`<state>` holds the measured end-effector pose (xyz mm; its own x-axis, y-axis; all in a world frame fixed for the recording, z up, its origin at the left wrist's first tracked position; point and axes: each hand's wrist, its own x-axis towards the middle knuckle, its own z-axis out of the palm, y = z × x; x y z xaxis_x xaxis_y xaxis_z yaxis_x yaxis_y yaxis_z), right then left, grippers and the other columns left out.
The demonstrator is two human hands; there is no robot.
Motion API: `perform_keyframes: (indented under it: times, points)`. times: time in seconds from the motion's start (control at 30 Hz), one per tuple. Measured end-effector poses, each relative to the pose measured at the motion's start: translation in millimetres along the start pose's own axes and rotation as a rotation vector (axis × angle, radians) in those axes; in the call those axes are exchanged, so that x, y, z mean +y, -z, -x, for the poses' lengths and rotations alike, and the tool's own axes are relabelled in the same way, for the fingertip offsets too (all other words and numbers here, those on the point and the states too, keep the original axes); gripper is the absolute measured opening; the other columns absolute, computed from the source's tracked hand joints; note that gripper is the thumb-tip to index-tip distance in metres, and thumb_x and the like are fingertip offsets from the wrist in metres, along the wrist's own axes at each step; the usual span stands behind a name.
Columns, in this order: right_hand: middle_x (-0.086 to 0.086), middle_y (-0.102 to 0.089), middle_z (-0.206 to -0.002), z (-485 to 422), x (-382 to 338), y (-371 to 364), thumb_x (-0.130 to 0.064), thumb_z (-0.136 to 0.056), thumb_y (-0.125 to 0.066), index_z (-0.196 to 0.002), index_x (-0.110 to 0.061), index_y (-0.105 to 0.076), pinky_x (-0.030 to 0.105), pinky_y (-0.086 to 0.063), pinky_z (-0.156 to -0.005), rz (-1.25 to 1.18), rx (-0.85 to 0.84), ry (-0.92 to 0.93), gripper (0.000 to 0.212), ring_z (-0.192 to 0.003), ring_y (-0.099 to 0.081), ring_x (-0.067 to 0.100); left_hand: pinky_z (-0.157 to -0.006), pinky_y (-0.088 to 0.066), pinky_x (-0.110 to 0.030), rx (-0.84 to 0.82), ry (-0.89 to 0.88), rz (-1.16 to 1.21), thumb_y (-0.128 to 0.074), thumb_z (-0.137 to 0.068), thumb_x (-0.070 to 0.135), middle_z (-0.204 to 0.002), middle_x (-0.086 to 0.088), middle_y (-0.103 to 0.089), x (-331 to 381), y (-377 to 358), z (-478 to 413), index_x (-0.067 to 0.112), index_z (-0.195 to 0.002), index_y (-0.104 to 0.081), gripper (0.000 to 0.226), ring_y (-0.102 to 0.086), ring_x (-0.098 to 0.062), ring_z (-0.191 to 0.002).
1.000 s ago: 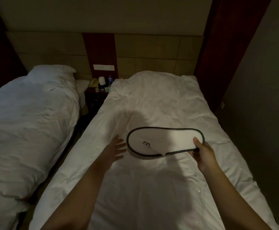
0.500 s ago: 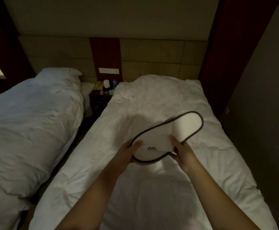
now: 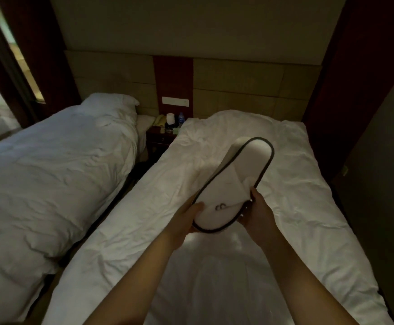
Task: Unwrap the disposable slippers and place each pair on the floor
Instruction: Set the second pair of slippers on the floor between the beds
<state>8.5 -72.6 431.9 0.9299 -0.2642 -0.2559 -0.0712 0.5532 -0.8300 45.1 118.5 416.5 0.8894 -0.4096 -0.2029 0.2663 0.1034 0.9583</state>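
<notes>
I hold a flat white disposable slipper [image 3: 238,181] with dark edging and a small dark logo above the right-hand bed [image 3: 296,195]. Its heel end points up and away from me. My left hand [image 3: 186,221] grips the toe end from the left, thumb on top. My right hand [image 3: 259,212] holds the right edge near the strap. A second slipper seems stacked beneath, with only its far rim showing; I cannot tell for sure. A clear plastic wrapper [image 3: 226,285] lies faintly on the duvet near me.
A second white bed [image 3: 50,179] stands to the left across a narrow dark gap of floor [image 3: 132,174]. A dark nightstand [image 3: 160,139] with a phone, a cup and a bottle sits between the headboards. A dark wall runs along the right.
My left hand came in and took hold of the slipper's toe end. The slipper swung from lying crosswise to pointing away and up. My right hand slid from the heel to the side.
</notes>
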Motion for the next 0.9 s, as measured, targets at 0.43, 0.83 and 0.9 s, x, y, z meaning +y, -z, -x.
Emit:
perform_keyframes:
  times: [0.43, 0.83, 0.9]
  points:
    - [0.001, -0.073, -0.111, 6.1, 54.8, -114.3, -0.043, -0.093, -0.050, -0.110, -0.024, -0.070, 0.032, -0.055, -0.082, -0.015, -0.160, 0.115, 0.032, -0.103, -0.067, 0.017, -0.075, -0.059, -0.042, 0.247, -0.105, 0.203, -0.054, -0.092, 0.026, -0.109, -0.005, -0.074, 31.5, 123.1, 60.4, 0.026, -0.112, -0.068, 0.024, -0.070, -0.026, -0.100]
    - [0.008, -0.075, -0.088, 61.7, 195.8, -307.1, -0.038, -0.078, -0.057, -0.088, -0.015, -0.073, 0.037, -0.059, -0.065, -0.303, -0.221, -0.140, 0.030, -0.081, -0.071, 0.024, -0.072, -0.058, -0.037, 0.146, -0.066, 0.213, -0.061, -0.088, 0.028, -0.110, -0.001, -0.075, 43.2, 327.9, 118.9, 0.027, -0.102, -0.075, 0.020, -0.071, -0.019, -0.099]
    - [0.005, -0.076, -0.078, 68.1, 212.0, -329.4, -0.040, -0.093, -0.043, -0.089, -0.018, -0.068, 0.038, -0.054, -0.065, -0.282, -0.160, -0.159, 0.034, -0.084, -0.066, 0.025, -0.072, -0.059, -0.042, 0.138, -0.052, 0.193, -0.060, -0.089, 0.028, -0.106, 0.001, -0.076, 46.7, 354.7, 128.6, 0.028, -0.101, -0.074, 0.019, -0.071, -0.019, -0.097]
